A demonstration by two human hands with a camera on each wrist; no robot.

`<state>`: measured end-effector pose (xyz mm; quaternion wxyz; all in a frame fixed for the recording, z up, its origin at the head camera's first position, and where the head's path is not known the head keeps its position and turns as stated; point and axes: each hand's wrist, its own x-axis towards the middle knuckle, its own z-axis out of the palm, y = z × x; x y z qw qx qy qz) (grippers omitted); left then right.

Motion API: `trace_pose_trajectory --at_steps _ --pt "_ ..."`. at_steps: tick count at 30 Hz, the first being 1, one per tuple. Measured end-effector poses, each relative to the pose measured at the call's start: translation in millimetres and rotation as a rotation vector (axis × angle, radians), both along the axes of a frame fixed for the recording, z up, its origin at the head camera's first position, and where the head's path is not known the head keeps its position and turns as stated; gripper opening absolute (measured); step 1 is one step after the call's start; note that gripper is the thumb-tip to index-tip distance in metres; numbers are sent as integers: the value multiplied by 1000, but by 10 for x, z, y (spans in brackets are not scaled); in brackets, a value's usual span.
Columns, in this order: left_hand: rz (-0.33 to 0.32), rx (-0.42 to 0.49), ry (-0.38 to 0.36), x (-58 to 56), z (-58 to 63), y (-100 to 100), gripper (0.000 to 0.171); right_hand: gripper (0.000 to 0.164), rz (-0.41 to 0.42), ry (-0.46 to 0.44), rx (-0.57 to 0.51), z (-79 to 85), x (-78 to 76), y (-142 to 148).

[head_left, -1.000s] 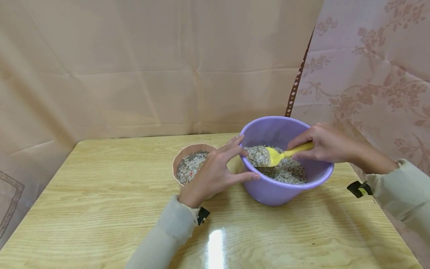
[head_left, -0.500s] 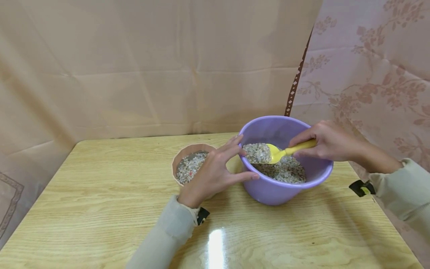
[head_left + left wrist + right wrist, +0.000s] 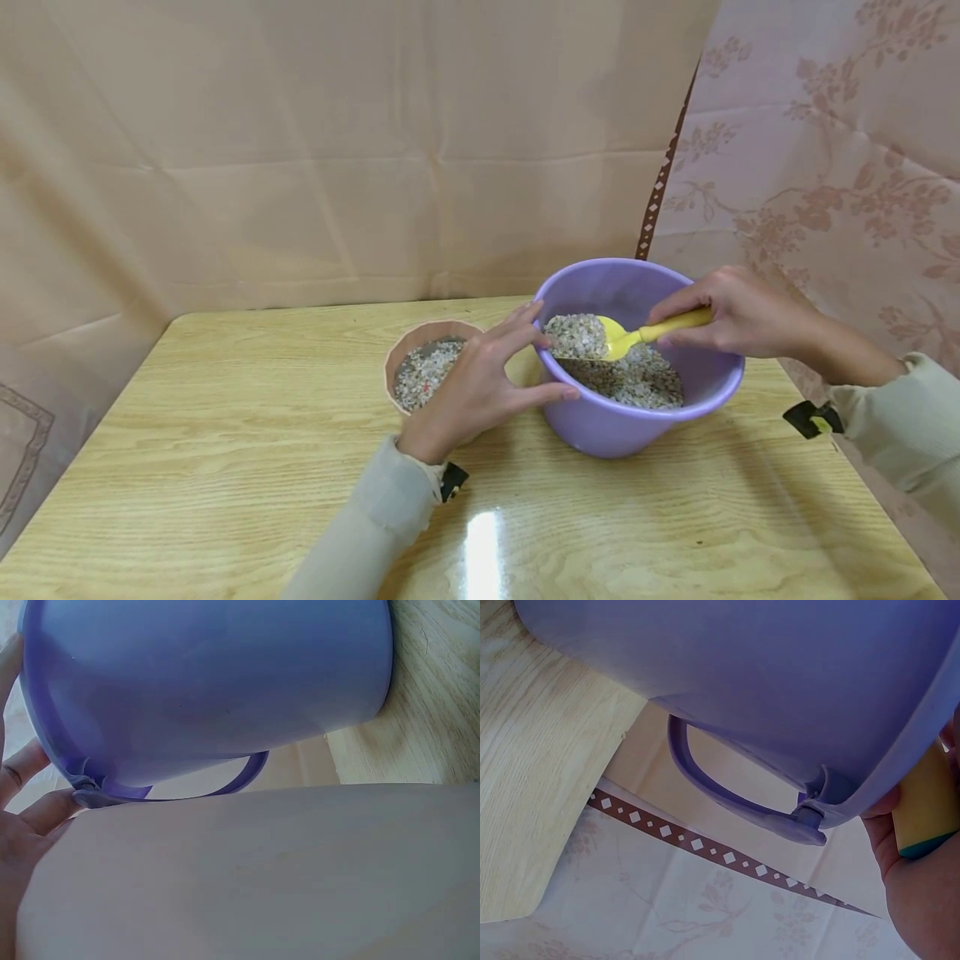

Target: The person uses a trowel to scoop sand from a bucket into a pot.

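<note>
The purple bucket (image 3: pixel 611 437) is standing on the table (image 3: pixel 225 458). Within its mouth, above the gravel (image 3: pixel 641 379) it is holding, the right hand (image 3: pixel 738 317) is gripping a yellow scoop (image 3: pixel 624 340) by its handle; the blade is carrying a heap of grains (image 3: pixel 576 336). At the bucket's left rim, the left hand (image 3: pixel 480 379) is resting with spread fingers, grasping nothing. Left of the bucket, a pinkish-brown bowl (image 3: pixel 408 346) is holding more gravel, the left hand partly hiding it.

Curtained indoor spot, room type unclear: beige drape (image 3: pixel 315 125), floral drape (image 3: pixel 840 175), wood-grain table (image 3: pixel 247 467)
</note>
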<state>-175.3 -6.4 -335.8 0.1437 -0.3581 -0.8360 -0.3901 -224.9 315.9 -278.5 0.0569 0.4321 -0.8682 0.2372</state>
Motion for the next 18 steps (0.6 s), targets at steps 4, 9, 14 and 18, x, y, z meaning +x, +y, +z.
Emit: trace_pose_trajectory --at_steps 4,9,14,18 --pt "-2 2 -2 3 0 4 43 28 -11 -3 -1 3 8 5" --pt "-2 -3 -6 8 1 6 43 28 -16 15 14 1 15 11" --pt "0 -3 -5 9 1 8 42 28 -17 19 15 0 18 16" --pt "2 -6 -4 5 0 11 42 27 -29 21 14 -2 26 18"
